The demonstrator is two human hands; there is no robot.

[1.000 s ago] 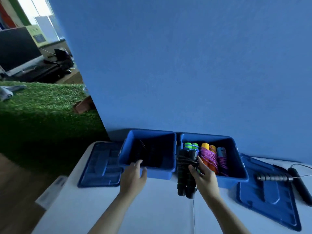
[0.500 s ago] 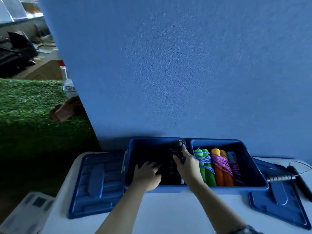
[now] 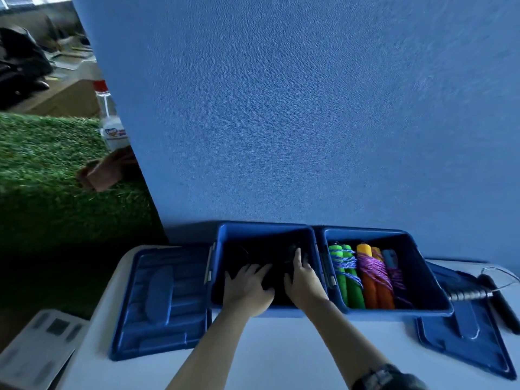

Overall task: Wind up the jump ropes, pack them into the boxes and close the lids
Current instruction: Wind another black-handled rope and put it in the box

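Two open blue boxes stand side by side against the blue wall. Both my hands are inside the left box (image 3: 219,249), whose inside is dark. My left hand (image 3: 247,285) lies flat on black rope bundles there, fingers spread. My right hand (image 3: 302,280) rests on a wound black jump rope (image 3: 292,250) at the box's right side. The right box (image 3: 427,280) holds wound ropes with green (image 3: 347,280), orange (image 3: 374,280) and blue handles. An unwound rope with a black and a metal handle (image 3: 464,294) lies at the far right.
The left box's lid (image 3: 160,299) lies open on the white table (image 3: 281,356), left of the box; the right box's lid (image 3: 467,342) lies open to its right. Artificial grass, a plastic bottle (image 3: 108,116) and a white scale (image 3: 36,347) are off the table's left.
My right hand carried the wound black rope from in front of the boxes into the left box and lowered it. My left hand went from the box's front rim to inside.
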